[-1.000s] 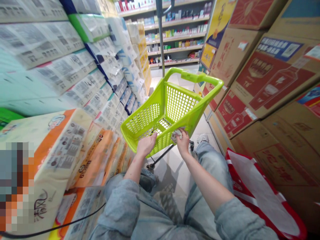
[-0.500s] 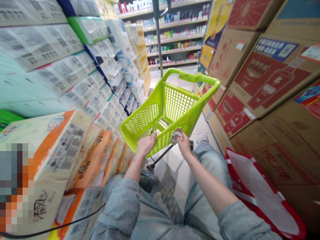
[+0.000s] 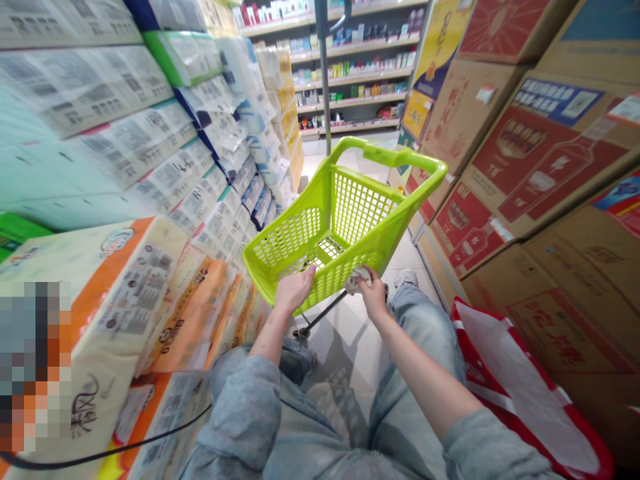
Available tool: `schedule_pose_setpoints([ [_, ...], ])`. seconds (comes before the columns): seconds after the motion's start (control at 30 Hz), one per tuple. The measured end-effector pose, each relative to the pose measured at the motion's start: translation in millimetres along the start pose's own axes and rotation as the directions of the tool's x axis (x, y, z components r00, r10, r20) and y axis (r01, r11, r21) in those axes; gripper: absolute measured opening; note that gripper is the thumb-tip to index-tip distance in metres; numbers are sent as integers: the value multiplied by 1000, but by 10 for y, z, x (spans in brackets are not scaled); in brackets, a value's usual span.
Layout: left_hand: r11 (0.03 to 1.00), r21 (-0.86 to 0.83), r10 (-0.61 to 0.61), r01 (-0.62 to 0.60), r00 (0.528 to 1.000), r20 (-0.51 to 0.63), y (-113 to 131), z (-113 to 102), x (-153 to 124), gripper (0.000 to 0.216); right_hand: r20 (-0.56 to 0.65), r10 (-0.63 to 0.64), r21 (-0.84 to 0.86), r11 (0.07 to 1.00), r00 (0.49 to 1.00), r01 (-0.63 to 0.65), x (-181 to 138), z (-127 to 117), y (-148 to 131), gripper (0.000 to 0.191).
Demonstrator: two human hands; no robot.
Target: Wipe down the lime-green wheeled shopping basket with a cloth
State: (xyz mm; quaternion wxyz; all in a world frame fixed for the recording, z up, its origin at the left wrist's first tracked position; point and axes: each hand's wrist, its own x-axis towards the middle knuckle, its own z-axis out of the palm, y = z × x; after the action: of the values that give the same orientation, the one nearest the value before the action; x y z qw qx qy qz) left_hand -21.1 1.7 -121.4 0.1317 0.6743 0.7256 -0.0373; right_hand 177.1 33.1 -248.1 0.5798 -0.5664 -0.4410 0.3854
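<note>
A lime-green plastic shopping cart (image 3: pixel 350 200) stands tilted in the aisle in front of my knees. My left hand (image 3: pixel 294 288) grips the cart's near rim, fingers curled over its edge. My right hand (image 3: pixel 370 288) is closed around a crumpled whitish cloth (image 3: pixel 359 276) pressed against the outer wall of the cart near its lower right corner. Nothing lies in the basket. My legs in pale jeans show below, one white shoe (image 3: pixel 406 276) beside the cart.
Stacked packs of tissue paper (image 3: pixel 150 167) wall the left side. Brown and red cartons (image 3: pixel 540 153) are piled on the right. A red-and-white bag (image 3: pixel 525 387) sits at my right. A grey pole (image 3: pixel 324 73) and stocked shelves (image 3: pixel 360 73) stand beyond the cart.
My right hand with the cloth has slid down the cart's near wall from its rim. The left hand has kept its hold on the rim.
</note>
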Motion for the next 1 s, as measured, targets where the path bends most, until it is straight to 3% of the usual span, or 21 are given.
schedule_pose_setpoints([
  [0.2,1000,-3,-10,10,1000,3,-2,5,6,84,99,28,56,998,995,-33,37,249,48,42],
  [0.5,1000,-17,15,-16,1000,-18,-27,51,26,86,99,-44,-65,997,994,50,-112,33,-70,35],
  [0.63,1000,-5,15,-15,1000,-9,-26,51,23,83,112,-106,-2,994,988,107,-168,123,-165,44],
  [0.77,1000,-18,9,-9,1000,-4,-18,33,15,85,147,-78,36,997,986,73,-120,250,-167,47],
  [1.0,999,-38,7,-8,1000,-23,-13,20,5,89,142,22,11,1000,990,-24,-166,-21,17,36],
])
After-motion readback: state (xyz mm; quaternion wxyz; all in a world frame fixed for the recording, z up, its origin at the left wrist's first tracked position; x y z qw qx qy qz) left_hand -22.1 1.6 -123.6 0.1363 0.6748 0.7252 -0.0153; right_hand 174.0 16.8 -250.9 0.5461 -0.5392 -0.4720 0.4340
